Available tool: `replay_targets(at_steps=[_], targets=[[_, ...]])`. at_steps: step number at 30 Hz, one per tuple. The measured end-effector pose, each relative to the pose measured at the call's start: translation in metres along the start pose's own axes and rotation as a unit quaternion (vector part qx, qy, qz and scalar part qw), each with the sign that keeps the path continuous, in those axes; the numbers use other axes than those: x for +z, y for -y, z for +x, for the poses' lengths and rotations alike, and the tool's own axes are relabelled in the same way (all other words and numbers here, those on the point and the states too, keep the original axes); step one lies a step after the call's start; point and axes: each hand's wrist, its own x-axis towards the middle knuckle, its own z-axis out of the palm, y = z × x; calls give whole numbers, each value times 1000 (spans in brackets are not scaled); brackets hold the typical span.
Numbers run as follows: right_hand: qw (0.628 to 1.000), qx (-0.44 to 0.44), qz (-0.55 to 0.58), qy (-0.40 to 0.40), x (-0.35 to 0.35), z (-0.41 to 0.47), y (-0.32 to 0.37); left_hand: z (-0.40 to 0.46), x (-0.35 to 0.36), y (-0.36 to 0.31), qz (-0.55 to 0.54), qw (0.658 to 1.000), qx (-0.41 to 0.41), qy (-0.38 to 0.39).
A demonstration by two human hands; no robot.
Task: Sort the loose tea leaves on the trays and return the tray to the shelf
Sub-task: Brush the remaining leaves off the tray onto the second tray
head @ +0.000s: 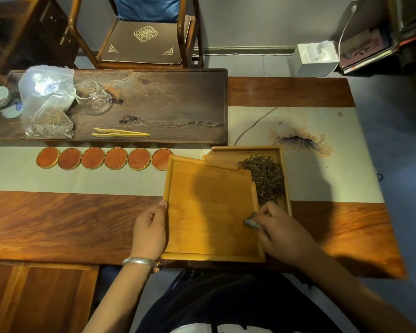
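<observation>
A pale, square bamboo tray (209, 207) with a low rim lies on the long reddish-brown wooden table (58, 217), its near edge at the table's front edge. This near tray is bare inside and overlaps a second bamboo tray (282, 164) of the same make, which sits just behind and to the right of it. In that far tray lies a heap of dark, wiry loose tea leaves (265, 181), piled against the near tray's right rim.

The left hand (150, 230), with a silver bangle (139, 261) on its wrist, grips the near tray's left rim, thumb on top and fingers curled underneath. The right hand (277, 230) rests at the near tray's right rim, fingers pinched narrowly around a small grey tool (251, 223) whose tip touches the tray floor; what kind of tool it is cannot be told.

Behind the near tray, six round orange-red coasters (94, 158) stand in a row on a cream table runner (82, 179). Farther back is a dark wooden tea board (166, 104) carrying pale bamboo tongs (120, 133), a clear glass pitcher (95, 99) and a clear plastic bag (47, 102) with brownish tea leaves at its bottom.
</observation>
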Motion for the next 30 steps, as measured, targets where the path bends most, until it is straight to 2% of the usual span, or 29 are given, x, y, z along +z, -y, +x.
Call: replay_targets(at_steps=[7, 12, 17, 19, 23, 30], targets=[[994, 70, -68, -47, -1, 63, -10, -8, -2, 1, 20, 1000, -19, 9], [997, 36, -39, -59, -24, 70, 1, -9, -4, 4, 3, 996, -94, -2], [997, -7, -19, 74, -26, 15, 22, -8, -7, 8, -7, 994, -102, -23], [996, 8, -13, 90, -17, -2, 27, -8, -6, 9, -14, 994, -100, -29], [998, 50, -8, 36, -6, -3, 26, -8, -1, 9, -24, 996, -83, -10], [996, 70, -34, -51, -8, 46, 5, -10, 1, 6, -24, 998, -65, 7]])
